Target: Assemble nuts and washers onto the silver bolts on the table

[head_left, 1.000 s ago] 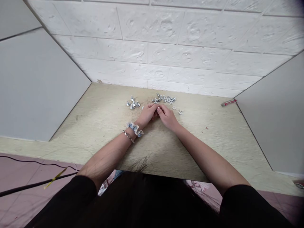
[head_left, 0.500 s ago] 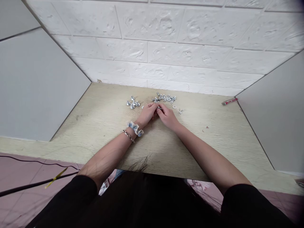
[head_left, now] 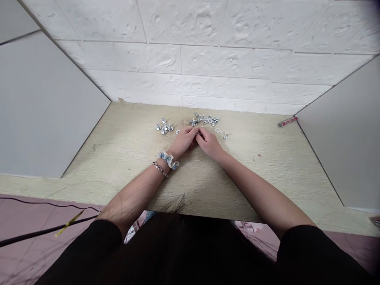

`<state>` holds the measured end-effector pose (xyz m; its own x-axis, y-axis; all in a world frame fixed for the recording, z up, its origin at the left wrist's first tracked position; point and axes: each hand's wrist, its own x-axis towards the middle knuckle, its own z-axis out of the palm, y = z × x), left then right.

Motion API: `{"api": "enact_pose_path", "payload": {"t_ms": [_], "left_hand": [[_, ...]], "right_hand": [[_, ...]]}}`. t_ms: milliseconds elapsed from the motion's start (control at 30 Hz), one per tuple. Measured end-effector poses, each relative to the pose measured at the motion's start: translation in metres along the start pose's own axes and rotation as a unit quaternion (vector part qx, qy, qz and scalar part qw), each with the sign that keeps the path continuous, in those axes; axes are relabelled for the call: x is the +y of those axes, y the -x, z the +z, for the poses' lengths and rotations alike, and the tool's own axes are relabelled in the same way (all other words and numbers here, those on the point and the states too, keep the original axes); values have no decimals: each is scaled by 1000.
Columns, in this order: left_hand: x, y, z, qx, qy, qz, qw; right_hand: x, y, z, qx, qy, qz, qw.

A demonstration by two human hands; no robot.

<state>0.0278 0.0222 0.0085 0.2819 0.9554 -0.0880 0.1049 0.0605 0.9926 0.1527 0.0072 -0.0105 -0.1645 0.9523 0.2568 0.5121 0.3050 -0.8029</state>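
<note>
My left hand and my right hand meet at the middle of the board, fingertips pinched together. Between them is a small metal bolt, mostly covered by the fingers, so its washer or nut, if any, cannot be made out. Just beyond the fingertips lies a pile of loose bolts, nuts and washers. To the left stands a group of several bolts fitted with washers. A flat washer lies partly behind my left hand. Right of my right hand are another washer and a single bolt.
The pale wooden board runs back to a white brick-patterned wall. Grey panels close it in on both sides. A red and silver tool lies by the right panel. A black cable hangs at lower left.
The view has shifted slightly, so the board and hardware sit a little higher in the picture. Both hands stay pinched together, with only slight movement of the fingers.
</note>
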Motion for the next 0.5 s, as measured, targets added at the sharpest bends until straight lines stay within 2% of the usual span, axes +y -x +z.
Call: {"api": "enact_pose_path", "payload": {"t_ms": [500], "left_hand": [[0, -1, 0, 4, -36, -4, 999]], "right_hand": [[-1, -1, 0, 5, -11, 6, 1000]]}}
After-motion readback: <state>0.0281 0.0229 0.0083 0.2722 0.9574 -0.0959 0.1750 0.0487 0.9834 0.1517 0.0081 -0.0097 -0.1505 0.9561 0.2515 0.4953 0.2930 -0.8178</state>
